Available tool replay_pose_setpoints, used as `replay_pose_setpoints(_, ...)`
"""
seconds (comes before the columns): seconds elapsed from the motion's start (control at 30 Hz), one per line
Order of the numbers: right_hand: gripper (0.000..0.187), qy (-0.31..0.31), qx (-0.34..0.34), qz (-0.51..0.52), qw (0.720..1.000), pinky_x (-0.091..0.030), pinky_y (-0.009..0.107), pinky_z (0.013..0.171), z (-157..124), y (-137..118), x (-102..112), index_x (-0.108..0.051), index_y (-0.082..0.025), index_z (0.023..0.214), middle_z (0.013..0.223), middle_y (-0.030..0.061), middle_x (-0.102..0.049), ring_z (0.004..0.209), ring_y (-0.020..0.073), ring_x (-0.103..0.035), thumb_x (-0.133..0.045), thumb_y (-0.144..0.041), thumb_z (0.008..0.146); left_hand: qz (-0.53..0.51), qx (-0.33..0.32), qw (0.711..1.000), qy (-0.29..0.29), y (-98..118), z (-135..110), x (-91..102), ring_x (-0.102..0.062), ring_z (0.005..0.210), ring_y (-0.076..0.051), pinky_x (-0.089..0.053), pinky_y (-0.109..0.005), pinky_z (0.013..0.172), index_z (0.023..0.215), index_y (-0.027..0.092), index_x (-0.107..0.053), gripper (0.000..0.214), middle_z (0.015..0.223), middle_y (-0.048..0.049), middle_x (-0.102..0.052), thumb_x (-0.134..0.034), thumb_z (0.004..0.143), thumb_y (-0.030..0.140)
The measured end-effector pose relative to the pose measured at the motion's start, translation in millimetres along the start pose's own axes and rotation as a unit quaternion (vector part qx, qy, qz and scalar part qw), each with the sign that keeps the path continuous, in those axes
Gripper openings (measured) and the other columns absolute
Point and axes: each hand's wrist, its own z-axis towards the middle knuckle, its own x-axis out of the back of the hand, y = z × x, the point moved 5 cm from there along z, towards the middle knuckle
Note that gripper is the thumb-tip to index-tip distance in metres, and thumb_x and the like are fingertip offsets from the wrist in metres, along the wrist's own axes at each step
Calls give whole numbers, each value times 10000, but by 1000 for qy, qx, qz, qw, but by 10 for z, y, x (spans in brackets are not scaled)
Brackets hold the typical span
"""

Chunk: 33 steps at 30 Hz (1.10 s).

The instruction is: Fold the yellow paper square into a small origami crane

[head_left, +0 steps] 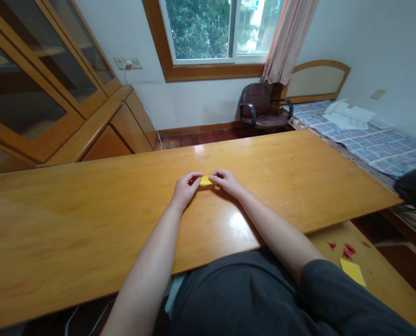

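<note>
A small piece of yellow paper (205, 180) is held between my two hands, just above or on the wooden table (99, 219); I cannot tell if it touches. The fingers of my left hand (188, 185) pinch its left end. At its right end, my right hand (226, 181) grips it between thumb and fingers. The paper looks folded into a narrow strip, but its exact shape is too small to make out. My fingertips hide both of its ends.
On a lower surface at the right lie several small red folded paper pieces (348, 252) and a stack of yellow paper (352, 272). Beyond the table stand an armchair (259, 105) and a bed (362, 126). A glass-door cabinet (78, 126) is on the left.
</note>
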Motion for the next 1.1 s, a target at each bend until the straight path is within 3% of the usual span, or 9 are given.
replay_pose_setpoints(0.27,345,4,-15,33,999,-403,214,499,18,41,18,-628,-160,817,627,-29,-561,516,92,-496,-680,-490,731,21,-18,999,-33,61,-18,-45,-620,787,-158,-505,-280,758,1044,206,-699,272,922,-38,-695,-617,825,345)
replay_pose_setpoints(0.5,362,7,-30,51,998,-417,216,489,14,16,28,-628,-161,819,668,-14,-591,529,97,-518,-686,-505,721,31,-52,997,-44,162,-28,-61,-594,842,-152,-520,-266,745,1109,214,-657,343,1020,-52,-630,-666,788,336)
replay_pose_setpoints(0.7,346,-2,-15,48,999,-400,216,498,1,-3,1,-624,-162,818,653,-29,-559,523,91,-499,-685,-492,733,-48,-2,998,-32,-1,-17,-77,-600,837,-138,-520,-272,778,1258,217,-569,494,1078,-61,-620,-666,793,353)
replay_pose_setpoints(0.9,310,-14,10,19,1000,-379,217,524,-8,-14,-27,-651,-159,842,658,-25,-576,549,93,-488,-668,-459,763,-100,28,993,-50,-109,6,-116,-590,737,-112,-490,-236,736,1283,211,-545,552,838,10,-598,-686,763,330)
replay_pose_setpoints(1.1,294,-6,33,-17,999,-374,227,569,-3,-29,-23,-663,-152,835,672,-17,-585,593,102,-495,-653,-440,780,-89,24,995,-34,-119,10,-100,-565,710,-101,-469,-219,710,1256,218,-580,522,816,19,-587,-695,755,313)
